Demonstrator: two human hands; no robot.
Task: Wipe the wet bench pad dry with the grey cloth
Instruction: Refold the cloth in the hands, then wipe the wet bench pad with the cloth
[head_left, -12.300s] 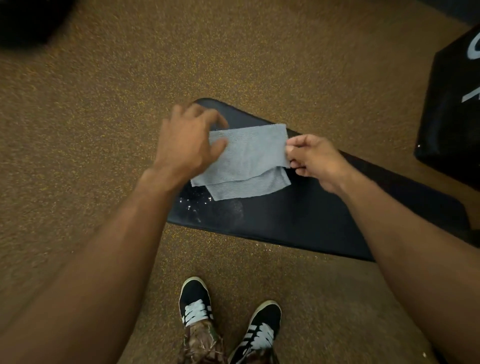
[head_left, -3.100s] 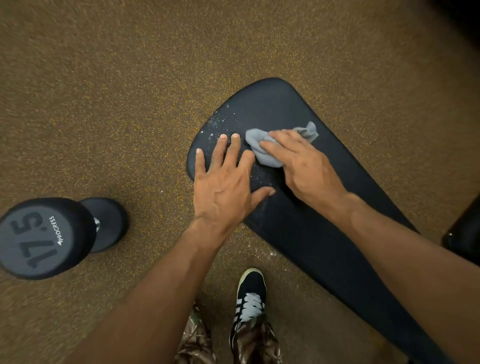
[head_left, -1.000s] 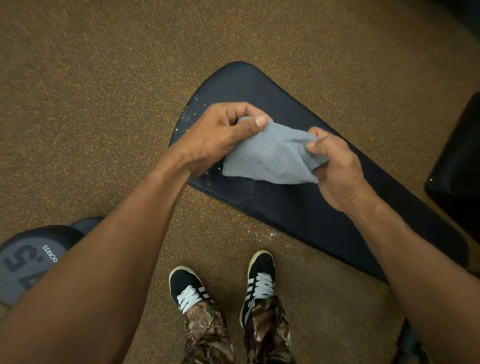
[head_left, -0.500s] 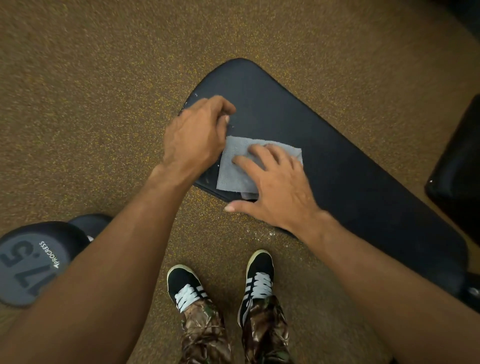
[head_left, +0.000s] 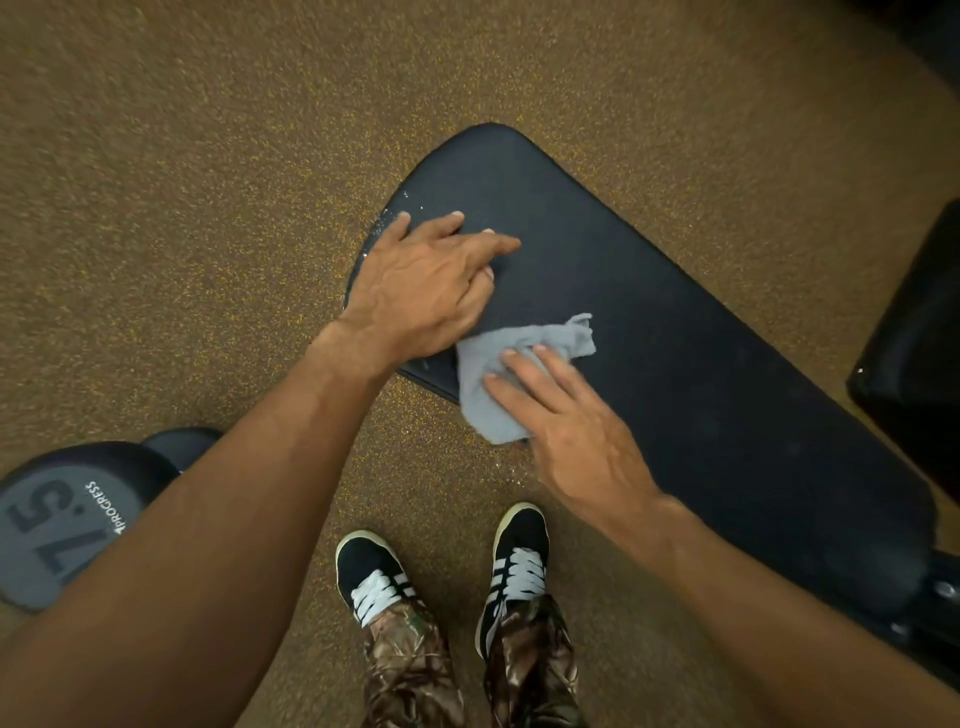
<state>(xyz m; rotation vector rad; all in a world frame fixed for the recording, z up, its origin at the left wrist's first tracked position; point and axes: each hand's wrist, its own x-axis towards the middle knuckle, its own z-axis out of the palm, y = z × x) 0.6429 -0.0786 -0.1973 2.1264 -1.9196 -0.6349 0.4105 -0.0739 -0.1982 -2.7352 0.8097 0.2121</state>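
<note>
Head view: grey cloth crumpled into a loose wad, one ragged corner pointing away, lower part draped over near edge of black bench pad. Pressed down by right hand, fingers straight, slightly spread. Left hand flat on pad just beside cloth, fingers extended. Droplets glinting at pad's left rim.

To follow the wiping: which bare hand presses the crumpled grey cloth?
The right hand, fingers on the crumpled grey cloth; the left hand rests on the black bench pad.
</note>
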